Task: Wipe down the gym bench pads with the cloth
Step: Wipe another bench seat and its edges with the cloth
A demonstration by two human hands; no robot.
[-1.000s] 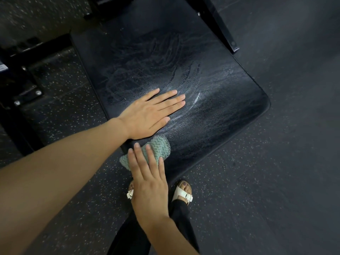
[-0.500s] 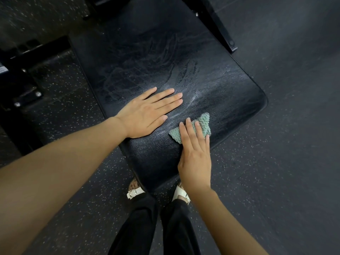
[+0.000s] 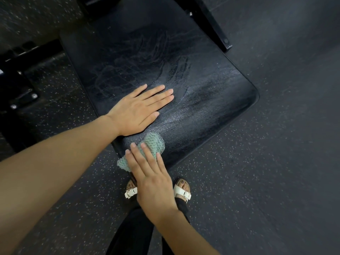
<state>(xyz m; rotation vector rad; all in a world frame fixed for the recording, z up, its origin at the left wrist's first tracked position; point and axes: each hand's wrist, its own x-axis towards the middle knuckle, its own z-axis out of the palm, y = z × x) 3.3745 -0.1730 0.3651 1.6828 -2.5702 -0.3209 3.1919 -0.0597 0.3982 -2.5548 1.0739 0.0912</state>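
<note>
A black bench pad [image 3: 211, 92] fills the middle of the view, streaked with wet wipe marks. My left hand [image 3: 139, 109] lies flat on its near left part, fingers straight and pointing right. A teal knitted cloth [image 3: 152, 144] sits at the pad's near corner, partly over the edge. My right hand [image 3: 152, 179] presses down on the cloth with straight fingers and covers its lower part.
Black metal frame bars [image 3: 211, 24] run off behind the pad at top right, and a bolted bracket [image 3: 20, 96] sits at the left. Speckled dark rubber floor [image 3: 266, 172] surrounds the bench. My feet in white sandals [image 3: 182, 192] stand just below the pad's near corner.
My right hand has slid the cloth back left and toward me, from the pad's near middle to its near corner. My left hand has stayed flat in place.
</note>
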